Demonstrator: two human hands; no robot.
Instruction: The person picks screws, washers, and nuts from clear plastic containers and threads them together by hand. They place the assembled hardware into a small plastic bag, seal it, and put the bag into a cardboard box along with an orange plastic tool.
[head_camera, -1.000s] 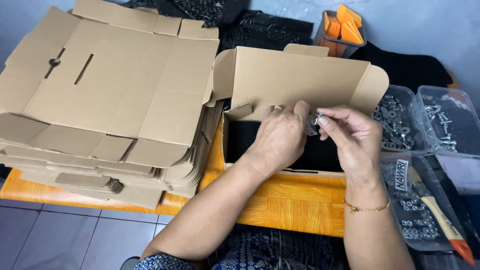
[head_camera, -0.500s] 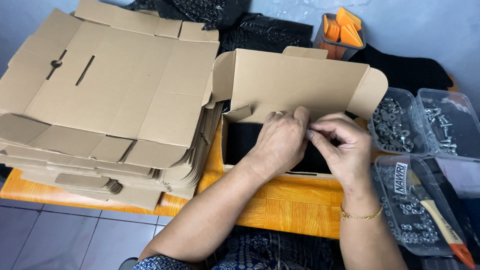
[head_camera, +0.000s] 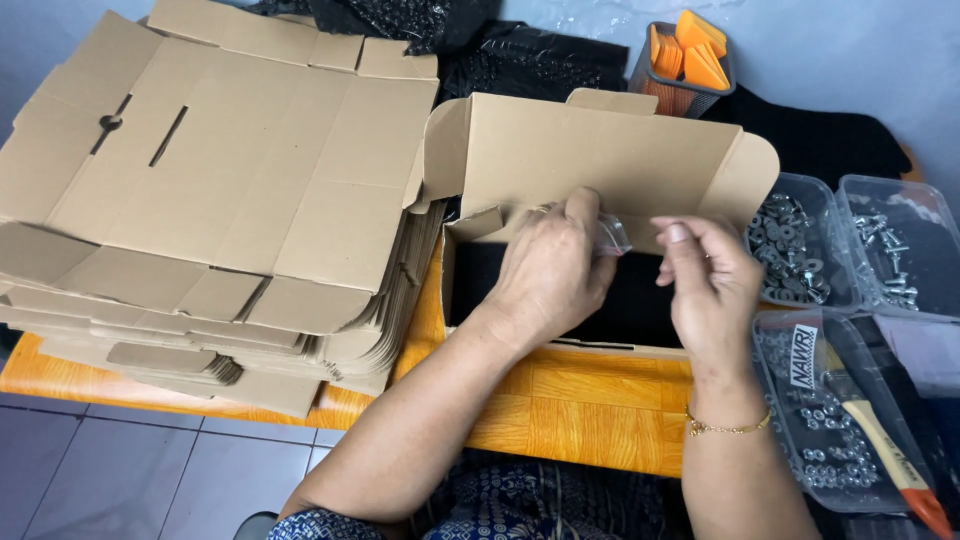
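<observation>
Head view
Left hand (head_camera: 548, 275): over the open cardboard box, knuckles up, fingers curled together; thumb and forefinger pinch a small clear plastic bag.
Small clear plastic bag (head_camera: 612, 236): at the left fingertips, above the dark inside of the box and in front of its raised lid; what it holds is too small to tell.
Right hand (head_camera: 708, 285): just right of the left hand, over the right part of the box; fingers loosely bent and slightly apart, thumb raised, holding nothing that shows. It is close to the bag but apart from it.
Bracelet (head_camera: 727, 427): thin gold chain on the right wrist.
Open cardboard box (head_camera: 600, 160): brown, in the middle of the table, lid flap standing up at the back, black lining or filling inside.
Stack of flat boxes (head_camera: 210, 190): unfolded brown cardboard piled high on the left, touching the open box's left side.
Table (head_camera: 590, 400): orange wood-look top, bare strip showing in front of the box.
Clear tubs (head_camera: 800, 250): three plastic containers at the right, holding small metal screws and washers.
Brush (head_camera: 880, 440): wooden handle with a red end, lying across the nearest tub.
Orange wedges (head_camera: 690, 55): standing in a dark mesh cup behind the box.
Black fabric (head_camera: 820, 140): spread along the back of the table.
</observation>
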